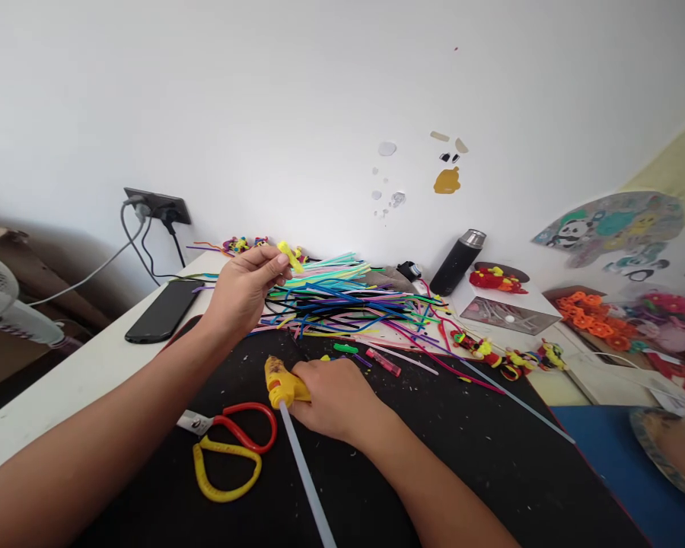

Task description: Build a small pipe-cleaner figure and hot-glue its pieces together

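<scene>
My left hand [245,288] is raised above the black mat [462,457], its fingers pinched on a small yellow pipe-cleaner piece [290,256]. My right hand [331,396] rests on the mat, fingers wrapped around a yellow glue gun [278,382] lying on its side, with a clear glue stick [305,476] poking out of its back toward me. Red-and-yellow scissors [228,449] lie on the mat just left of the gun. A heap of coloured pipe cleaners [342,301] is spread behind both hands.
A black phone [165,310] lies at the left by a wall socket [157,204] with cables. A dark flask [457,262] stands behind the heap. Small finished figures [508,359] and orange and red craft pieces [597,320] sit at the right. A fan [0,301] stands at far left.
</scene>
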A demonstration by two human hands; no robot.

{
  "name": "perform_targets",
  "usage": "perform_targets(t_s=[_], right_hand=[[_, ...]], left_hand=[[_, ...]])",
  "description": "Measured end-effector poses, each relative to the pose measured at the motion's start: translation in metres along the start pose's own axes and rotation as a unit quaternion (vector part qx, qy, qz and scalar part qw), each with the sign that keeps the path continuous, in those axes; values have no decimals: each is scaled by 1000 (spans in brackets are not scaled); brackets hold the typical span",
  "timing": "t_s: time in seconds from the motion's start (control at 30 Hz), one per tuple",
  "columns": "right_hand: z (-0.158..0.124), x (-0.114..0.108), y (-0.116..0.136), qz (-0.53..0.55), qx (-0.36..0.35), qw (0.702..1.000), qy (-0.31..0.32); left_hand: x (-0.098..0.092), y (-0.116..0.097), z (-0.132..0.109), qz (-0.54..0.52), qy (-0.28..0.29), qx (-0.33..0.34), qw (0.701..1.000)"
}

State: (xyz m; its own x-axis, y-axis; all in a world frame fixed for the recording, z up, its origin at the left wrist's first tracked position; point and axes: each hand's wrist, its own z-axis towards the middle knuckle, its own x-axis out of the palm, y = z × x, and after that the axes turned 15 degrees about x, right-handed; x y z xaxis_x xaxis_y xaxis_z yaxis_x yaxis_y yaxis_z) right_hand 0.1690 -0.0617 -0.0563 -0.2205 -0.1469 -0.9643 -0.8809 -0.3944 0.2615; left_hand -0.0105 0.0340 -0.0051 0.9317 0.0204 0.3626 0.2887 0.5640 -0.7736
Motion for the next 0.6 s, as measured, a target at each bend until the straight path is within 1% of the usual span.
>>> perform_targets(t_s=[0.1,0.23,0.37,0.43,0.5,0.6], right_hand=[[-1,-1,1,25,5,1000,15],[-2,-7,1,88,12,995,54],[-2,-16,-5,170,2,981,93],[-2,-20,-11,208,18,973,102],[0,-24,-18,233,42,968,78],[3,-28,-30,225,69,972,4]], left_hand=[[1,1,-1,4,12,3,1000],[1,5,-3,6,12,-8,1000],[-1,10,-5,4,12,-17,1000],[-2,11,-5,2,11,-17,1000],[-1,12,-5,2,9,-15,1000],[0,12,-5,3,14,-13,1000]])
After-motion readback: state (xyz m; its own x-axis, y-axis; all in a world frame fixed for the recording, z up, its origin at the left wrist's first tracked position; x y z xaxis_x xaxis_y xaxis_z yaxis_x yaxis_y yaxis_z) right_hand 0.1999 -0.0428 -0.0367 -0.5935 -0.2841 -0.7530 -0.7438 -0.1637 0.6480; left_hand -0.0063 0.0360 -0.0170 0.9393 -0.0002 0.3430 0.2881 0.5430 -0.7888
